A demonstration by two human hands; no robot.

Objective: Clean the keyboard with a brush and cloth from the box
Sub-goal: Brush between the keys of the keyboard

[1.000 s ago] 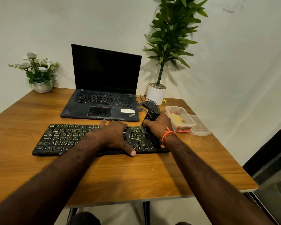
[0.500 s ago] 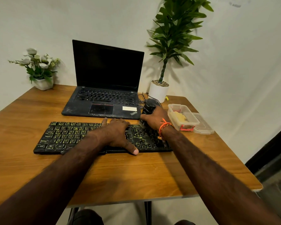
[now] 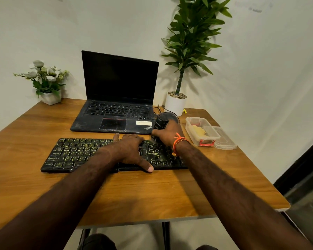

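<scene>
An open laptop (image 3: 116, 105) with a dark screen stands at the back of the wooden table (image 3: 152, 192), just behind the keyboard (image 3: 76, 154). A small pot of white flowers (image 3: 45, 82) sits in the far left corner, and a tall green plant in a white pot (image 3: 175, 103) stands at the back right, with dark cables trailing beside it. A black mouse (image 3: 170, 116) lies between the laptop and the plant pot, just behind the right hand (image 3: 167, 134). To the right of the keyboard is a clear plastic box (image 3: 202, 130) with red clips; a yellowish cloth (image 3: 199, 130) lies inside it, and its clear lid (image 3: 224, 139) rests on the table touching its right side. The keyboard is black with yellow-green markings and lies flat near the middle of the table, its long axis running left to right, parallel to the front edge of the laptop. The left hand (image 3: 130, 150) rests palm down on its middle, fingers stretched flat and thumb reaching over the front edge. The right hand curls round a black brush (image 3: 160, 124) at the keyboard's far right corner; the handle sticks up and away from the person, and the bristle end is hidden by the hand.
</scene>
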